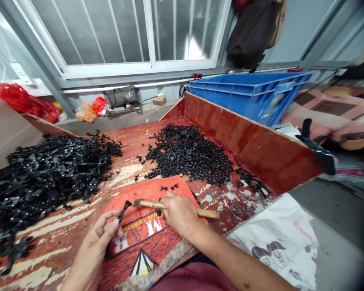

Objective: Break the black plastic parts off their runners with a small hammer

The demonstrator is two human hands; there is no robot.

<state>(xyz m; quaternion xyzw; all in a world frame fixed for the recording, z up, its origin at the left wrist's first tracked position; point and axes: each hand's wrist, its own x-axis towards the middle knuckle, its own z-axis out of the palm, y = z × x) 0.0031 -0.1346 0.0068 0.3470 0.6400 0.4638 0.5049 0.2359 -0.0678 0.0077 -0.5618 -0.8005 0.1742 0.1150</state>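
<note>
My left hand point(98, 236) pinches a small black plastic part point(125, 209) between thumb and fingertips, one end sticking up. My right hand point(182, 212) is wrapped round a wooden stick point(208, 213) whose green-tipped left end lies just beside that part. I cannot make out what kind of tool the stick is. Below both hands an orange printed cloth point(139, 238) covers the table edge and my lap. A few small black pieces point(170, 187) rest on the cloth. Some of what is under my right hand is hidden.
A large heap of long black parts point(54, 165) spreads over the worn red tabletop point(130, 131) on the left. Another heap of smaller black pieces point(188, 153) lies ahead. A red board point(245, 141) walls the right side. Behind it stands a blue crate point(227, 97); a white sack point(279, 242) lies at right.
</note>
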